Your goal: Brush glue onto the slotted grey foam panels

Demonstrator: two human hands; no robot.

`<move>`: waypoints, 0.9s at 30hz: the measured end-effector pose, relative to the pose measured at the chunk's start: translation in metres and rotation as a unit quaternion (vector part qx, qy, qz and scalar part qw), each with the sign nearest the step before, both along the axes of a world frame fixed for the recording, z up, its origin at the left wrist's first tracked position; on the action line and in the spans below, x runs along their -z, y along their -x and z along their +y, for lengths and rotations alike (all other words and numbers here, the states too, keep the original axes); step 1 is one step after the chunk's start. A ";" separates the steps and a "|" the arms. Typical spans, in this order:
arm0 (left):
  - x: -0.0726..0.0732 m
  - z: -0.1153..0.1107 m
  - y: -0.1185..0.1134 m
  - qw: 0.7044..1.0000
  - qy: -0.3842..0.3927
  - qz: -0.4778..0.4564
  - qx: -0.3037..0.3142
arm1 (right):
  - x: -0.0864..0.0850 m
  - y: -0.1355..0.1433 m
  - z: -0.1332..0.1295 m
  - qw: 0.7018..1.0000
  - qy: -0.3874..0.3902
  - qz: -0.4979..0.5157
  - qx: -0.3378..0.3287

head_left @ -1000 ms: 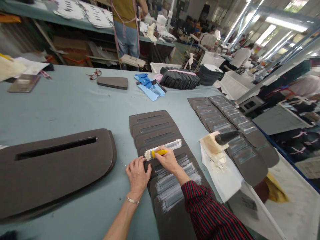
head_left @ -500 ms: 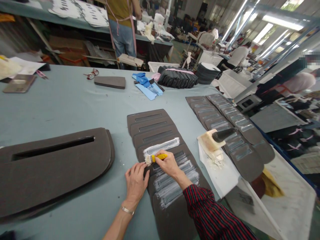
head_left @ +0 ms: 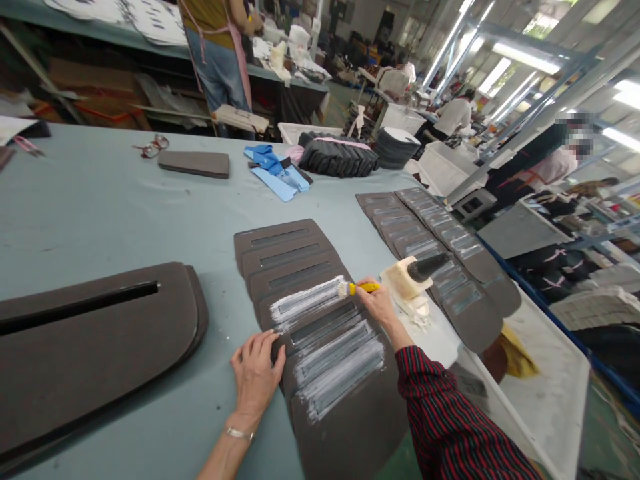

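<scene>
Nearby, the left hand lies open, touching the left side of the overlapping gray panels by the tabletop's right edge. Apart from it, the right hand pinches a yellow paintbrush over white smears. Blue strips sit near the far edge.

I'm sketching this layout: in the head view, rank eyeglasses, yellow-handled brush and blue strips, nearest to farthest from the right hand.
1. Yellow-handled brush: in the right hand.
2. Blue strips: ahead, leftward.
3. Eyeglasses: farther left.
</scene>
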State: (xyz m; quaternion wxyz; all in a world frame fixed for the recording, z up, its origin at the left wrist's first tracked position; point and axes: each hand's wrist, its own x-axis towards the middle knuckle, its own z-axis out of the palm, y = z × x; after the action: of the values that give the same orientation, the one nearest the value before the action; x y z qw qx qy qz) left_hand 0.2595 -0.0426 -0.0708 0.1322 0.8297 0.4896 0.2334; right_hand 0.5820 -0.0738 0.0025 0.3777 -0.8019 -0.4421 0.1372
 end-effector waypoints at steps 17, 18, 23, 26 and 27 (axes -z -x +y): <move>0.000 -0.001 0.001 0.999 0.041 -0.014 -0.009 | 0.001 0.046 0.000 0.999 -0.028 0.033 0.027; 0.000 -0.001 0.003 0.998 0.050 -0.024 -0.010 | -0.003 0.051 -0.004 0.999 -0.030 0.040 0.014; -0.002 -0.012 0.012 0.996 0.056 -0.062 0.004 | -0.011 0.115 -0.021 0.989 -0.025 0.094 -0.114; -0.003 -0.024 0.012 0.998 0.045 -0.022 0.022 | -0.001 0.139 -0.025 0.981 -0.030 0.091 -0.168; -0.003 -0.027 0.011 0.999 0.043 -0.007 0.022 | 0.003 0.140 -0.024 0.980 -0.028 0.089 -0.176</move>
State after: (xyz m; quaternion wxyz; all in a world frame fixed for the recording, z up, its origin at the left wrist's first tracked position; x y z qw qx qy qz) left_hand 0.2489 -0.0698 -0.0678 0.1762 0.8323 0.4795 0.2153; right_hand 0.4415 -0.0980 -0.0001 0.4076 -0.6852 -0.5449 0.2599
